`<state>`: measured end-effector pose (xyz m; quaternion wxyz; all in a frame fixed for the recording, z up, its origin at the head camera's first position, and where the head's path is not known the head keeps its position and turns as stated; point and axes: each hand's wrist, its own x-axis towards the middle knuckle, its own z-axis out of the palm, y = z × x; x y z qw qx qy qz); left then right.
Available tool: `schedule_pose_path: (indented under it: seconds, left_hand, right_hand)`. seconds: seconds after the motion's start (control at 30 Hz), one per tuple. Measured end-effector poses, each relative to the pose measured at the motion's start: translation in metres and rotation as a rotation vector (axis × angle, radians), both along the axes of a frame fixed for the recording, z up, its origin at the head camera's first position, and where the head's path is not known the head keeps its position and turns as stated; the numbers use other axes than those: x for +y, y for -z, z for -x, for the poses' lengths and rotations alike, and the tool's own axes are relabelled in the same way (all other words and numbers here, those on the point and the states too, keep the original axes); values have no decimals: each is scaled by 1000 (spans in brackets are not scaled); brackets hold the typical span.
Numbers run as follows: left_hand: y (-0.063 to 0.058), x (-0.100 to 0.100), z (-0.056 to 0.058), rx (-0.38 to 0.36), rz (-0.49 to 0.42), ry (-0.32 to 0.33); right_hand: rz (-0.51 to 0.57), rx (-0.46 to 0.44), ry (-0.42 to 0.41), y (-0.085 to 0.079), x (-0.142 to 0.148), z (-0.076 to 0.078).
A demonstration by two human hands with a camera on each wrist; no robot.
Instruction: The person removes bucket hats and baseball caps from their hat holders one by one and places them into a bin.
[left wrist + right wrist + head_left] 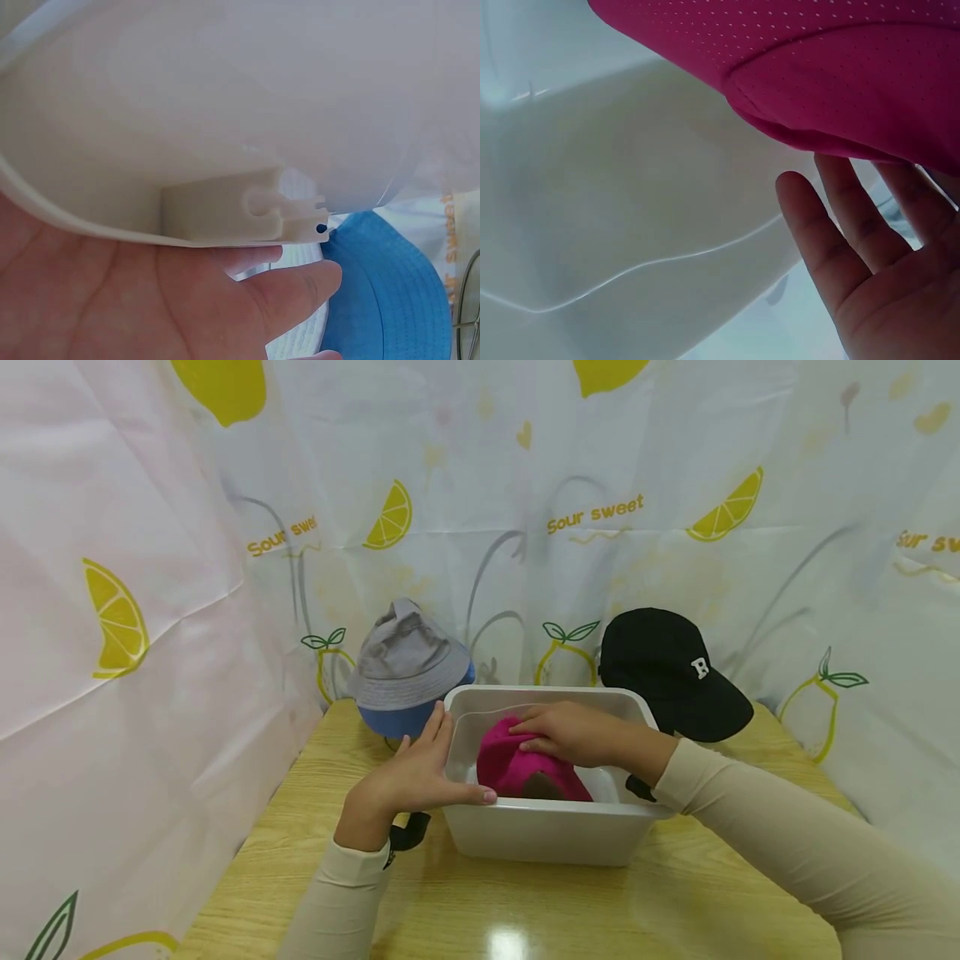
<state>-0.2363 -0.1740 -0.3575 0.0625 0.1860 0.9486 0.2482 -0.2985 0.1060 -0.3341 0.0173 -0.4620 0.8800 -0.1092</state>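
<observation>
Lemon-print curtain [480, 468] on the back and left side; pale wood table [427, 910] in front of it.

White plastic bin [536, 835] between the hands. Pink perforated cap [517, 768] inside it, crown up, below the right hand [577, 733]. That hand pinches the cap's fabric: thumb on the near face, fingertips slipped behind the edge. Firmness not readable. Left hand [416, 781] braces the bin's left end, thumb stretched along the near rim, fingers extended along the outer wall.

Progress, as judged: cap lies within the bin walls but is not released, so this placement or lift looks unfinished; which of the two, cannot tell. Outside the bin: grey bucket hat [412, 652] over a blue brim [386, 285], just beyond the left fingertips, and black baseball cap [660, 664] past the right wrist, by the far right corner. Neither hand holds these. Whether they belong to the job, unclear.

Edges: near rim runs just below the right hand; the cuff crosses the bin's right end, so a low pull toward the body could snag. Room: bare bin floor under the right wrist, height above the rim, bare wood between the forearms. Tightest side is beyond the left fingertips, hat close to the wall.
</observation>
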Motion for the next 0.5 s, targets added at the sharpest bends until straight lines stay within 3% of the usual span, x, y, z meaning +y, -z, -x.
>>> schedule_pose_path:
  seconds: [0.27, 0.5]
  left_hand:
    - [1, 0, 1, 0, -4, -4]
    - [-1, 0, 0, 6, -5, 4]
  right_hand:
    - [-115, -39, 28, 1, -6, 1]
    - [-233, 12, -17, 8, -15, 4]
